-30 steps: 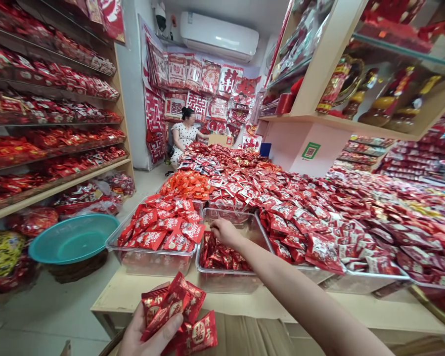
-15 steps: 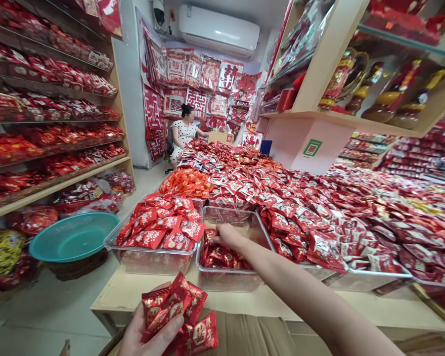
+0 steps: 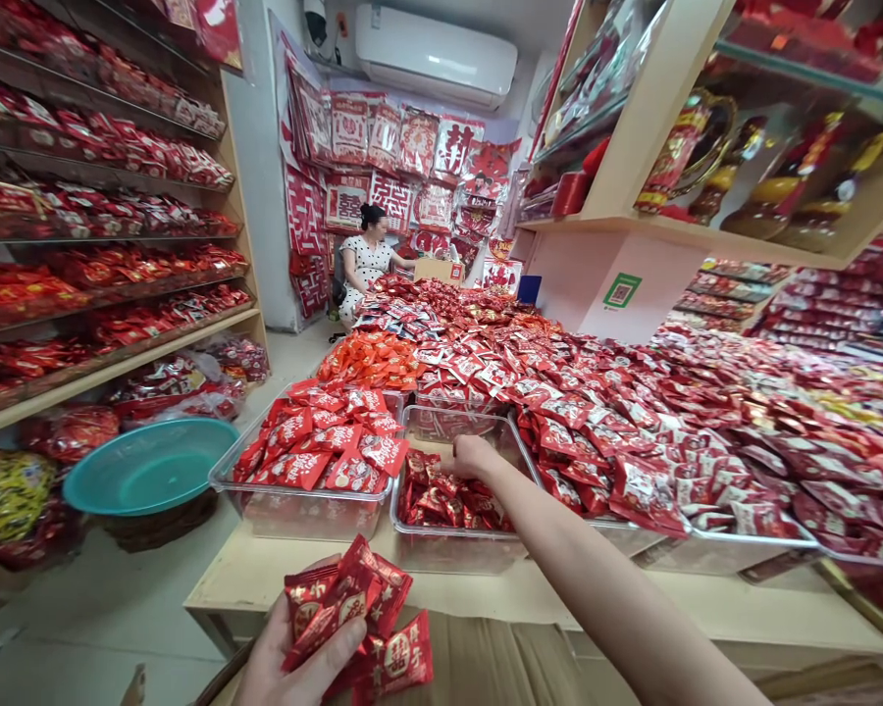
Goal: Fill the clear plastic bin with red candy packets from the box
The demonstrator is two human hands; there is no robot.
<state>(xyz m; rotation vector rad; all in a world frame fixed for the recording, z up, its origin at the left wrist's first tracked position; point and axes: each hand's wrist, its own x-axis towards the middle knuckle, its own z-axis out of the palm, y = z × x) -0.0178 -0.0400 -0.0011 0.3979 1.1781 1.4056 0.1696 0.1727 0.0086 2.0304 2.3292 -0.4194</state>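
My left hand (image 3: 301,647) is closed on several small red foil packets (image 3: 353,613) with gold print, fanned out at the lower middle of the view. One packet bears a round gold emblem and sticks out to the right. My right hand (image 3: 472,457) reaches into a clear plastic bin (image 3: 456,557), its back toward me and its fingers curled down, mostly hidden. Similar red packets (image 3: 448,500) lie in the near part of that bin, just below and left of the hand. The bin's far part shows bare bottom.
Left of it stands a clear bin of larger red packets (image 3: 316,441). Heaped packets (image 3: 596,422) spread to the right and back along the table (image 3: 265,579). A teal basin (image 3: 147,471) sits at left by stocked shelves (image 3: 118,235). A seated person (image 3: 368,263) is at the back.
My right hand has moved a little to the right within the bin, uncovering more packets. My left hand keeps its packets and stays nearly in place.
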